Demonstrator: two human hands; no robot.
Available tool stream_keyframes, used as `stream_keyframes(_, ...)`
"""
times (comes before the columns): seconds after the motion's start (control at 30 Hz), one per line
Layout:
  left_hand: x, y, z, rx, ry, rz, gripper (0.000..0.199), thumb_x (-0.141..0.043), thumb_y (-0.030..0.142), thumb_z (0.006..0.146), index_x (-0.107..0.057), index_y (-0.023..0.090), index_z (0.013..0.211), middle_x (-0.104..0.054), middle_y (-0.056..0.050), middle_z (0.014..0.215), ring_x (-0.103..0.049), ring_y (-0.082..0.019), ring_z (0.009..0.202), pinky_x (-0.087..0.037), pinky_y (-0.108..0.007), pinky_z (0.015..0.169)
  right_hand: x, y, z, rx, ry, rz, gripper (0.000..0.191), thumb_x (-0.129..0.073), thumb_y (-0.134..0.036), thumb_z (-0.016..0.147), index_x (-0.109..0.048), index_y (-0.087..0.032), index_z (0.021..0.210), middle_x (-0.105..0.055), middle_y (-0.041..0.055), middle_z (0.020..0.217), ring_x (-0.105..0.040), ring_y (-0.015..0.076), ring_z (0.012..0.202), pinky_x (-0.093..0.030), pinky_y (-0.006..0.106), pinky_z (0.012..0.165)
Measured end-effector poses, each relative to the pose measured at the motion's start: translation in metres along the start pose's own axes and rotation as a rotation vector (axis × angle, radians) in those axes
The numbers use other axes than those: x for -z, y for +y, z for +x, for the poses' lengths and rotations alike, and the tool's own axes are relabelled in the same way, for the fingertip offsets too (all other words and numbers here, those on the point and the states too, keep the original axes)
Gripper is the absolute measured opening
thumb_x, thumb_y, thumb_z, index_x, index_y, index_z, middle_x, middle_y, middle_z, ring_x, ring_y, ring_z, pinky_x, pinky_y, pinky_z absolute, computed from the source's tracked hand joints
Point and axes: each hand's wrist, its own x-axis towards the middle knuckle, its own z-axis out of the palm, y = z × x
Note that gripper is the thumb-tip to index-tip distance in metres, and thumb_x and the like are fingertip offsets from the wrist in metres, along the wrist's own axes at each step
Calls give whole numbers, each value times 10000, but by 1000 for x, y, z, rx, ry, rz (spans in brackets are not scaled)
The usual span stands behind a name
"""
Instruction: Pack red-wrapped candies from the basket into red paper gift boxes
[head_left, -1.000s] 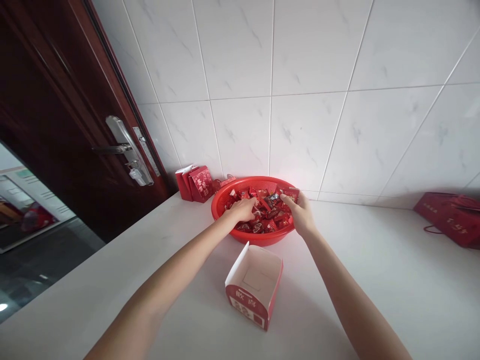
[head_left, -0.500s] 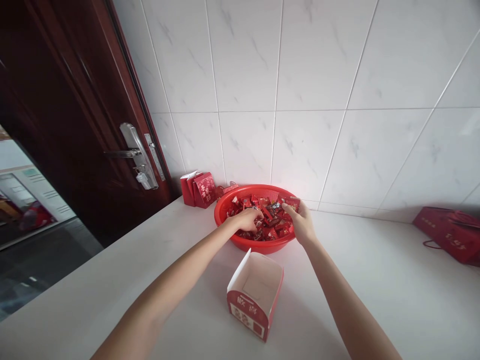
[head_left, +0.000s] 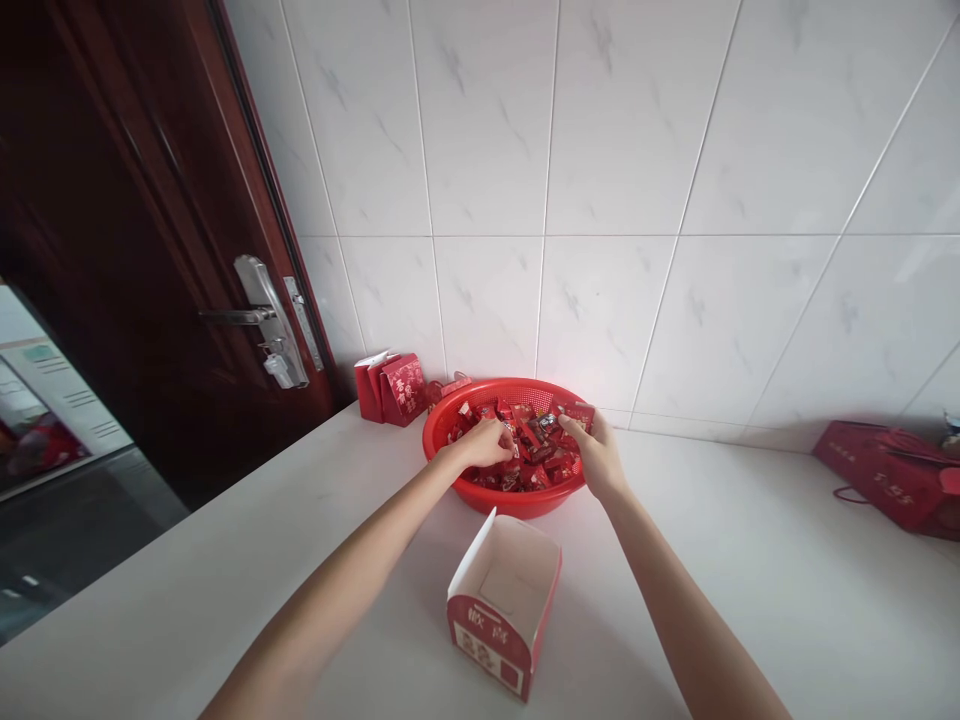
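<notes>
Head: red pkgs point(head_left: 390, 388) nr basket point(head_left: 517, 505)

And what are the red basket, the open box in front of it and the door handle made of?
The red basket looks like shiny plastic: smooth rim, tiny holes in its wall. The open box seems to be thin card, pale inside and printed red outside, with a thin standing flap. The door handle is probably metal, because it's silvery and shiny.
</notes>
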Motion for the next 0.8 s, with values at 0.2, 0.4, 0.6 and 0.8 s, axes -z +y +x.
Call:
stream_keyframes(0.2,-6,-8,4,0,-81,-17,217,-657,84,662,-790,197,791,-754,-43,809,-685,-212,787,-493,-264,716,1,2,1,16,-18,-8,380,-805,-443,681,-644,-214,938,-715,4,798,-696,211,696,-601,313,537)
stream_keyframes(0.4,-13,-13,7,-50,-209,99,365,-712,103,574,-804,221,907,-735,-37,833,-652,-210,776,-468,-246,670,1,0,-1,2,-1,-53,409,-806,-463,670,-643,-215,952,-719,11,824,-692,209,669,-585,305,500)
stream_keyframes(0.6,-17,-14,8,-2,-241,70,279,-777,154,521,-779,244,785,-701,-2,724,-631,-196,694,-449,-246,633,2,2,0,7,-12,-68,402,-795,-466,691,-652,-217,972,-730,21,849,-699,221,709,-602,325,548)
stream_keyframes(0.8,-9,-7,3,6,-99,-58,163,-800,231,594,-769,212,753,-715,-26,749,-658,-222,752,-463,-276,672,2,1,0,0,-6,-60,401,-801,-468,681,-647,-220,957,-727,16,829,-703,224,702,-598,323,523)
